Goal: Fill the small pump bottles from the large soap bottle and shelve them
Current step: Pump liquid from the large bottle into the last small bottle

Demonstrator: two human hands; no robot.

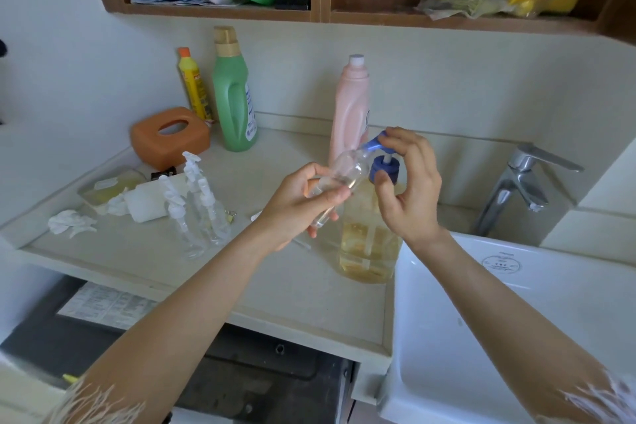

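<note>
A large clear soap bottle (368, 244) with amber liquid and a blue pump head (382, 167) stands on the counter beside the sink. My left hand (303, 203) grips a small clear bottle (344, 175), tilted with its open neck at the blue spout. My right hand (409, 182) curls over the pump head, fingertips on the top, thumb below at the collar. Several small clear pump bottles (199, 206) with white pumps stand in a cluster to the left.
A pink bottle (351, 107), a green bottle (234, 93) and a yellow bottle (192, 83) line the back wall beside an orange tissue box (168, 136). A white sink (516, 313) and tap (523, 182) are on the right. Wooden shelves (309, 12) above hold cloths and sponges.
</note>
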